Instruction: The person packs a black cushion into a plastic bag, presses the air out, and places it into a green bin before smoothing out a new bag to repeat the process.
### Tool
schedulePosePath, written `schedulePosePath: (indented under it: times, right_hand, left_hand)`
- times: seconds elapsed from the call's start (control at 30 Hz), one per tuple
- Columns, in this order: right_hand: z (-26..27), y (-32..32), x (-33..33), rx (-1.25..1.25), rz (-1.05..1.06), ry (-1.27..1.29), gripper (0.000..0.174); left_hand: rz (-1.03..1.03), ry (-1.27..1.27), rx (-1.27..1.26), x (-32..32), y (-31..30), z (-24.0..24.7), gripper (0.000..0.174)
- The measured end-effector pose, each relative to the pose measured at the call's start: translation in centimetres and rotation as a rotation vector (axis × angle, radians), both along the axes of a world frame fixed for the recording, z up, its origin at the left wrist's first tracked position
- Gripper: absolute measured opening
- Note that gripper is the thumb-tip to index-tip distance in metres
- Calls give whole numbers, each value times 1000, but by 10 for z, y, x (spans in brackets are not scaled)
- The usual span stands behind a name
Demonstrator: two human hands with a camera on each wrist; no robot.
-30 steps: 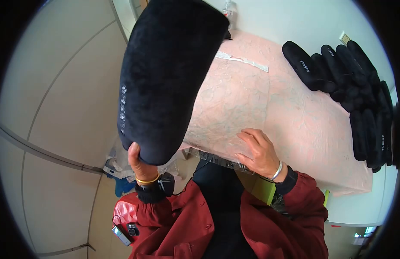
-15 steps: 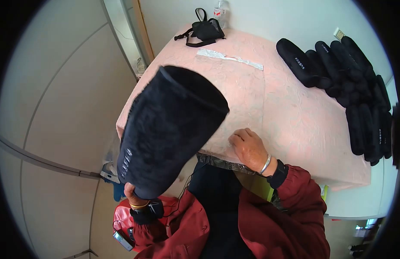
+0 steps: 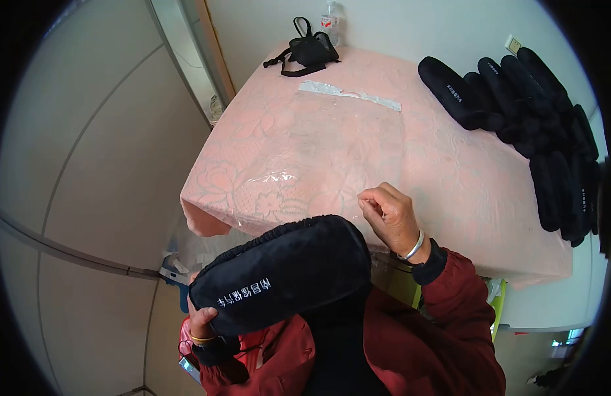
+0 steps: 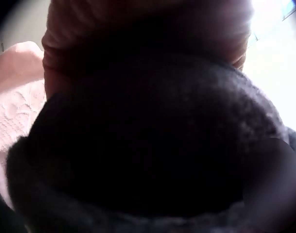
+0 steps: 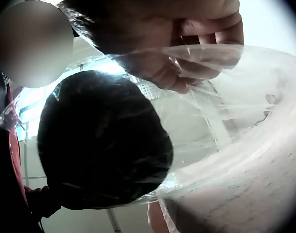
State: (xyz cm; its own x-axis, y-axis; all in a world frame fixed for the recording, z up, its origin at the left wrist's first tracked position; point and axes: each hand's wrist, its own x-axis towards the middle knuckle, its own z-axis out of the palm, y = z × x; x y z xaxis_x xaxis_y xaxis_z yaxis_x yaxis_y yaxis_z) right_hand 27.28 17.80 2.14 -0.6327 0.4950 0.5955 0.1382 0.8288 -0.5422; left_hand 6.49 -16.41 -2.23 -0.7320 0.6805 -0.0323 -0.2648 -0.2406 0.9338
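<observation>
A black plush cushion-like piece (image 3: 289, 270) with white lettering lies sideways over the person's lap. The left hand (image 3: 201, 323) grips its left end, thumb on the lettered side; dark fabric (image 4: 152, 145) fills the left wrist view below that hand (image 4: 148, 29). At the table's near edge, the right hand (image 3: 394, 218) has curled fingers pinching clear plastic film (image 5: 201, 116), which spreads out below the hand (image 5: 186, 43) in the right wrist view. Through the film shows the black piece's rounded end (image 5: 104, 141). The clear sheet (image 3: 332, 145) with a white strip (image 3: 350, 95) lies flat on the table.
A pink patterned cloth (image 3: 470, 218) covers the table. Several similar black pieces (image 3: 536, 112) are piled at the right. A black strapped pouch (image 3: 312, 53) and a clear bottle (image 3: 330, 25) stand at the back, and a wall socket (image 3: 513, 45) is behind the pile.
The left hand has brought the black piece down and turned it from upright to sideways, with its lettering facing up. The right hand's fingers have curled in near the table edge.
</observation>
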Motion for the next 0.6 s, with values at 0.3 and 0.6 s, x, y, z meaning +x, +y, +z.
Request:
schedulePosePath:
  times: [0.3,0.6]
  right_hand:
    - [4,-19,4,159,79,61,17]
    - [13,-38,-11,62,121,280,20]
  left_hand:
    - [31,160,-85,1,2,12,73]
    - [79,193,-81,20,40,23,68]
